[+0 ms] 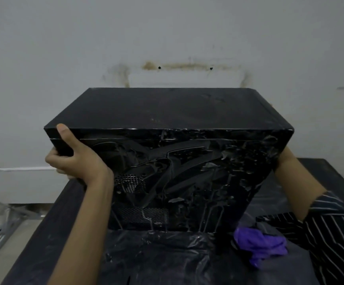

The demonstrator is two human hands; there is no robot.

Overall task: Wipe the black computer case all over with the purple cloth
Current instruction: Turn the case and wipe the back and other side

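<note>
Case: scuffed boxy black computer case (167,120), corner gripped by curled left hand (74,159).
Right hand (284,156): fingers hidden, grip cannot be told.
Cloth: crumpled purple cloth (259,243), laid alongside.

Bare workroom, stained wall (187,66), black table (43,233)

The case (187,112) is hiding almost all of the right hand (285,156) behind its right side. Only the heel is showing, so how its fingers are lying is not showing. The left hand (78,159) is wrapping the near-left corner, its fingertips going out of sight round the left side. The case is also covering the far middle of the table (43,233), whose near end the bottom edge is cutting off. The right edge is cropping the sleeve (331,233). On the floor at left, metal rails (0,233) are blurring out and running off the left edge.
</note>
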